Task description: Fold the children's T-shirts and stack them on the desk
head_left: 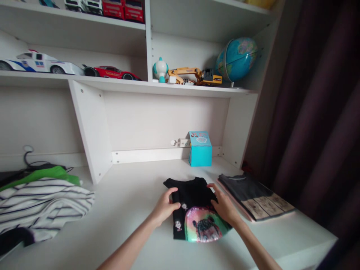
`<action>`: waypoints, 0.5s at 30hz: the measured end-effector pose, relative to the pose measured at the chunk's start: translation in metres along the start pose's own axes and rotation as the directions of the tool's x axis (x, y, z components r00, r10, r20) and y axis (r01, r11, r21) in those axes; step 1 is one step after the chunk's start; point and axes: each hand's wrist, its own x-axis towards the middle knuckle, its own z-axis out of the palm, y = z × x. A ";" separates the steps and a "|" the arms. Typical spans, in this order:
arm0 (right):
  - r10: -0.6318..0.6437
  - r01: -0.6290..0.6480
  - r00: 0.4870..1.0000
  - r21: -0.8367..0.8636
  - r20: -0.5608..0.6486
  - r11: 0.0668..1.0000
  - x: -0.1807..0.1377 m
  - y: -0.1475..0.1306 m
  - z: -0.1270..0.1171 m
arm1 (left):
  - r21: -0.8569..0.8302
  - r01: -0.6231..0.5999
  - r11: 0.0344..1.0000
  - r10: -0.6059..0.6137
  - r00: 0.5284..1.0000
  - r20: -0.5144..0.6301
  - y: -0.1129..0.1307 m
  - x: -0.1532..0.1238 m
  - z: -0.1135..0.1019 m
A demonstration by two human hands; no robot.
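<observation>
A small folded black shirt (194, 195) with a shiny pink-and-green sequin patch (204, 225) lies on the white desk (126, 198). My left hand (165, 207) rests at the shirt's left edge, its fingers curled over the fabric and gripping the fold. On the shirt's right side lies my right hand (223, 206), fingers stretched out flat on the cloth.
A stack of folded grey and pink clothes (254, 197) sits right of the shirt. A pile of striped and green clothes (42, 202) lies at the left. A turquoise box (200, 149) stands at the back. Shelves above hold toy cars (39, 63), an excavator (194, 75) and a globe (237, 58).
</observation>
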 end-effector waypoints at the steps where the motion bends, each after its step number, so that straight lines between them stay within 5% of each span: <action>1: -0.009 0.008 1.000 -0.039 -0.017 0.999 -0.003 0.006 -0.008 | 0.018 -0.055 0.998 0.056 0.998 -0.004 0.006 0.001 0.010; 10: 0.112 -0.244 0.944 -0.429 -0.310 0.870 -0.010 0.099 -0.119 | 0.018 -0.411 0.911 0.409 0.910 0.073 0.078 0.032 0.131; 15: 0.242 -0.366 0.921 -0.461 -0.306 0.808 0.005 0.170 -0.146 | -0.080 -0.418 0.905 0.425 0.894 0.142 0.084 0.061 0.203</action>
